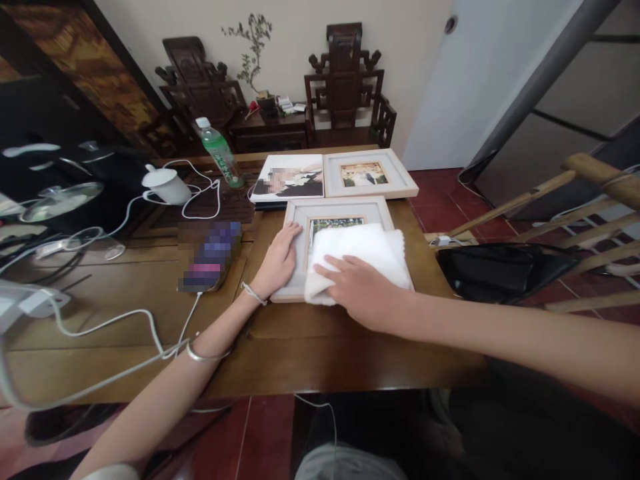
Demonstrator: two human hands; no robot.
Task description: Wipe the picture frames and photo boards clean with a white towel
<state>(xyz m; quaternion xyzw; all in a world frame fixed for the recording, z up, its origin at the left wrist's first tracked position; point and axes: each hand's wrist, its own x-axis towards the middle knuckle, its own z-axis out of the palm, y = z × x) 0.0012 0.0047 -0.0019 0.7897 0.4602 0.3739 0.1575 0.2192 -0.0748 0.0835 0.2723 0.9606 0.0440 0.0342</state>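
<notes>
A light wooden picture frame (pixel 296 280) with a pale mat lies flat near the table's right end. My left hand (pixel 280 257) grips its left edge, fingers close together and resting on the border. Over the frame's lower right part lies a folded white cloth (pixel 367 250), which hides much of the photo inside. My right hand (pixel 357 287) holds this cloth down against the frame, with its fingers slightly apart on top. Just behind are a second framed picture (pixel 400 175) and a white-edged photo panel (pixel 287 180) on a dark item.
To the left lie a phone (pixel 213 257) with a white charging cable (pixel 145 312), a lidded white cup (pixel 166 185), a green-labelled bottle (pixel 220 153) and a dark pot (pixel 65 200). A wooden chair (pixel 595 180) with a black bag (pixel 505 267) stands right of the table.
</notes>
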